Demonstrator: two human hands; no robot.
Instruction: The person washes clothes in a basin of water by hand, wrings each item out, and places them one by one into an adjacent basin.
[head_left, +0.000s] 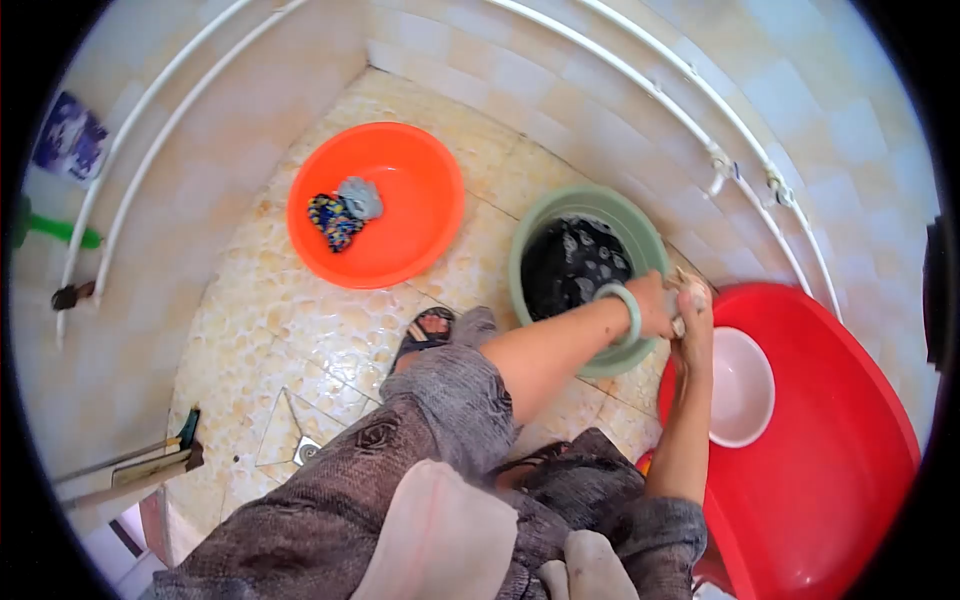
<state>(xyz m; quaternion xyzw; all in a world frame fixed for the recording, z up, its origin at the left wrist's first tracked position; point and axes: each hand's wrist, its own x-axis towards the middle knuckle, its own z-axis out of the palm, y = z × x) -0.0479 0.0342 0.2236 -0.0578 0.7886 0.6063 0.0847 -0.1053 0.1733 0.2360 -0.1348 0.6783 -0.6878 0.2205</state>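
Note:
Over the right rim of a green bucket (518,250), my two hands meet close together. My left hand (655,306), below a pale green bangle (632,310), is closed around a small beige cloth (677,300). My right hand (694,312) is closed on the same cloth from the right. The cloth is bunched and mostly hidden by the fingers, so its exact kind does not show. Dark cloth (575,265) lies in sudsy water inside the bucket.
An orange basin (420,200) holds a patterned cloth (336,222) and a grey cloth (360,197). To the right, a white bowl (742,390) sits in a large red tub (830,450). White pipes with taps (718,170) run along the wall. The tiled floor (300,330) looks wet.

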